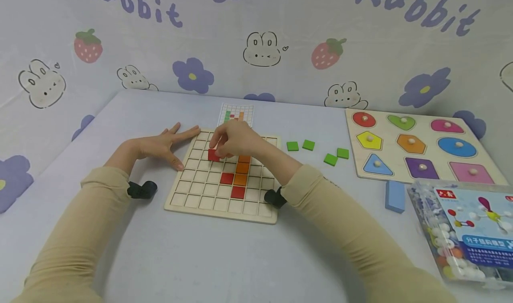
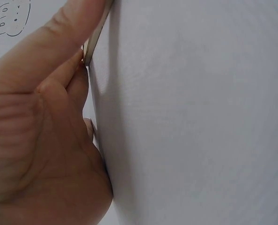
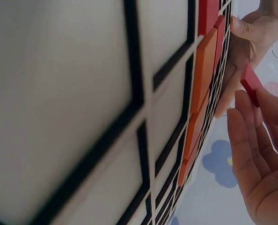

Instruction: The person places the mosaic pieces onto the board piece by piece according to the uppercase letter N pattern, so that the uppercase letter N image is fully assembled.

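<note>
Above the left half of the grid board (image 1: 220, 215), a red tile (image 3: 250, 83) is pinched between the right hand's (image 1: 239, 138) thumb and fingertips, apart from the surface in the right wrist view. The left hand (image 1: 158, 146) has its fingers spread wide, thumb and forefinger at the board's left edge. Two red tiles (image 1: 226, 178) and a column of orange tiles (image 1: 242, 168) lie in squares; four green tiles (image 1: 292, 146) lie loose to the right. Handling estimate: tile light, stiff, probably smooth, unlikely to break; best held by opposite side edges, leaving the underside free.
</note>
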Demonstrator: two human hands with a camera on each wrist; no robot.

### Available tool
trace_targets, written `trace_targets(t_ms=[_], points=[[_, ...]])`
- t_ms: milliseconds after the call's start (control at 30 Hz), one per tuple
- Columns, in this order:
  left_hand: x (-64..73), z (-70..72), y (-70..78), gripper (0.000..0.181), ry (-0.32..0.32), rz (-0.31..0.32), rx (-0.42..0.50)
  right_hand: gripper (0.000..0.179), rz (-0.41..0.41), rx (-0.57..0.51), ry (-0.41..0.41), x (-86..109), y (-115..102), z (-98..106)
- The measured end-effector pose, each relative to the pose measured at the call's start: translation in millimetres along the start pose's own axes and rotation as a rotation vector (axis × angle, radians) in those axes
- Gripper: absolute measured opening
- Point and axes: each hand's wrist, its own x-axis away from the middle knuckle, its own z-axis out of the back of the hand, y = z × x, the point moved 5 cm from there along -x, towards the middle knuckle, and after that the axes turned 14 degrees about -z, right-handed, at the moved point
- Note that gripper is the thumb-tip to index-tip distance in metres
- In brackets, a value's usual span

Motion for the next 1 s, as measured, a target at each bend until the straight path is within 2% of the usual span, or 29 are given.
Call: trace_targets(t_ms=[133, 367, 1000], points=[[-0.3, 0.0, 1.6, 0.12, 0.0, -0.007, 0.003, 0.013, -0.018, 0.06, 0.0, -0.6, 0.3, -4.7], [0.9, 0.1, 5.3, 0.12, 0.005, -0.009, 0.01, 0.012, 0.002, 0.202, 0.025, 2.8, -1.2, -8.3], [-0.5, -0.9, 2.7, 0.121, 0.01, 0.003, 0.012, 0.009, 0.04, 0.359, 0.036, 3.1, -0.3, -15.0]])
